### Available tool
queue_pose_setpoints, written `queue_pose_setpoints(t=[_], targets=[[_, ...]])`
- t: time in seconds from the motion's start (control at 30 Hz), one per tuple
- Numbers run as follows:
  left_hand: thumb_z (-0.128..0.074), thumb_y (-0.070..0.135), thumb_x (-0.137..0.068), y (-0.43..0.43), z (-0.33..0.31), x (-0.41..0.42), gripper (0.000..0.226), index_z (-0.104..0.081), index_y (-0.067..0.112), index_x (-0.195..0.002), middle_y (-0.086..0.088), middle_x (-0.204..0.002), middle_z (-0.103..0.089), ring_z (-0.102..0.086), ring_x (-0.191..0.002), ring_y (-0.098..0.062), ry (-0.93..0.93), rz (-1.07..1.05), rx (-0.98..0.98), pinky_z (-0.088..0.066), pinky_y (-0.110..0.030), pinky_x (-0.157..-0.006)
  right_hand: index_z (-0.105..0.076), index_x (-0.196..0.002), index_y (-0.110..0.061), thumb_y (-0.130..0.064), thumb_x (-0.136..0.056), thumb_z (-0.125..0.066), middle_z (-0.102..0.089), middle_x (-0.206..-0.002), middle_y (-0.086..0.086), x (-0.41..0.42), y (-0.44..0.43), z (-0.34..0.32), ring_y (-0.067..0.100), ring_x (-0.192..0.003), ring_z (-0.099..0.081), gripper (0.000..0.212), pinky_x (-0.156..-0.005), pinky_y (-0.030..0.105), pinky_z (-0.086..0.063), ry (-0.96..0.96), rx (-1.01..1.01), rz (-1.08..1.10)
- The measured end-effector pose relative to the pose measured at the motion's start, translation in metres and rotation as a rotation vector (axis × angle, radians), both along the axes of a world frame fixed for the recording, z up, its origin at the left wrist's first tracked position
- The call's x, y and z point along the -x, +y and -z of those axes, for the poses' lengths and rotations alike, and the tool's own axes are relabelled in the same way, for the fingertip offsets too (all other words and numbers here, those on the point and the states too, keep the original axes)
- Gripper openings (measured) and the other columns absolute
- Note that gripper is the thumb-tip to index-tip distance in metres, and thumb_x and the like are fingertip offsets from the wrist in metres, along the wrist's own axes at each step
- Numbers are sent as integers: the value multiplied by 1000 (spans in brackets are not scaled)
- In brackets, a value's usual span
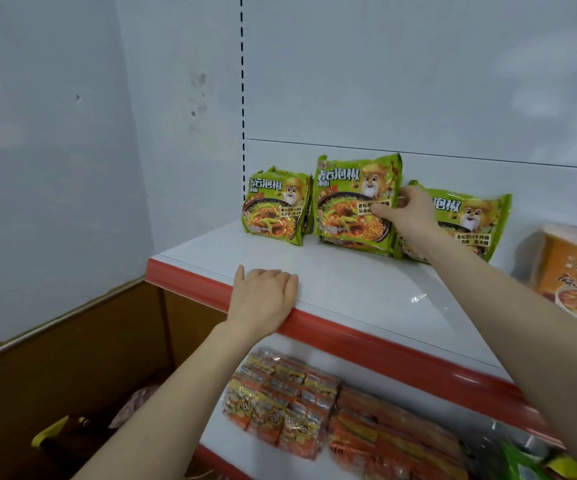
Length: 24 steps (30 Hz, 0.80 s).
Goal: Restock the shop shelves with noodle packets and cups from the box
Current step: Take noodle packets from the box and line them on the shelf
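Right hand (405,211): pinching right edge of middle green noodle packet (356,202), upright at far side of upper shelf (349,285). Left hand (264,296): flat, resting on shelf's near edge. Step: squaring the row. Next: likely fetching more stock from box (72,358), lower left.

We find open room over the front of the white shelf with the red edge strip (349,282), from our left hand (263,299) resting on its lip back to three upright green plastic noodle packets (346,202) along the rear panel. A narrow gap parts the left two. Our right hand (408,213), pinching the middle packet's edge, fills the next. An orange-labelled noodle pack (571,268) blocks the far right.
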<state>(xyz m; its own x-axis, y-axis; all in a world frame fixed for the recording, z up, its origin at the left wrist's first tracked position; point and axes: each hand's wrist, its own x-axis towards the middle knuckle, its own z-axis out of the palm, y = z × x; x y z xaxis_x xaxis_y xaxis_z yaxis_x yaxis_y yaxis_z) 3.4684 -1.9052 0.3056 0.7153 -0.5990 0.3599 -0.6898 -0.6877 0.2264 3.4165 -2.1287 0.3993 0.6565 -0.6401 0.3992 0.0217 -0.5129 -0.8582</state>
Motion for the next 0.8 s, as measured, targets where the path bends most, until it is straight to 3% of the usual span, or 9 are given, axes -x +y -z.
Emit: queue_pose_setpoints(t=[0.17, 0.23, 0.37, 0.5, 0.63, 0.8], targets=[[-7, 40, -89, -2, 3, -3, 60, -56, 22, -119, 3, -128, -57, -48, -120, -24, -29, -21, -33, -16, -46, -111, -55, -118, -2, -10, -82, -69, -60, -110, 13, -10, -8, 15, 26, -98, -58, 40, -86, 39, -50, 86, 48, -3], [-5, 40, -86, -1, 2, -1, 63, -55, 23, -121, 4, -129, -56, -47, -120, -24, -34, -21, -30, -16, -46, -111, -53, -120, -4, -11, -83, -68, -60, -115, 13, -16, -8, 19, 29, -104, -58, 41, -90, 44, -50, 106, 50, -2], [-16, 31, -99, -2, 3, -1, 45, -52, 22, -123, 3, -131, -53, -45, -122, -24, 10, -35, 4, -15, -45, -112, -52, -118, -1, -12, -85, -66, -59, -119, 18, -27, -16, 25, 34, -108, -57, 38, -93, 49, -48, 162, 40, 44], [-20, 29, -100, -3, 4, -1, 41, -51, 22, -125, 3, -132, -53, -44, -123, -24, 21, -45, 31, -14, -45, -112, -51, -116, 3, -21, -87, -64, -58, -117, 21, -33, -22, 26, 36, -107, -55, 39, -90, 45, -47, 283, 162, 125], [-19, 28, -100, -4, 4, -1, 40, -51, 22, -124, 4, -132, -52, -43, -124, -24, 13, -46, 24, -16, -45, -112, -47, -102, 3, -22, -90, -60, -53, -93, 16, -36, -23, 22, 29, -90, -51, 30, -70, 37, -39, 376, 318, 184], [-18, 27, -100, -3, 5, -1, 40, -51, 22, -124, 3, -132, -52, -44, -123, -24, -19, -45, 3, -15, -45, -112, -41, -87, -4, -25, -92, -58, -47, -73, 9, -34, -22, 22, 27, -76, -48, 28, -64, 33, -36, 436, 468, 262]])
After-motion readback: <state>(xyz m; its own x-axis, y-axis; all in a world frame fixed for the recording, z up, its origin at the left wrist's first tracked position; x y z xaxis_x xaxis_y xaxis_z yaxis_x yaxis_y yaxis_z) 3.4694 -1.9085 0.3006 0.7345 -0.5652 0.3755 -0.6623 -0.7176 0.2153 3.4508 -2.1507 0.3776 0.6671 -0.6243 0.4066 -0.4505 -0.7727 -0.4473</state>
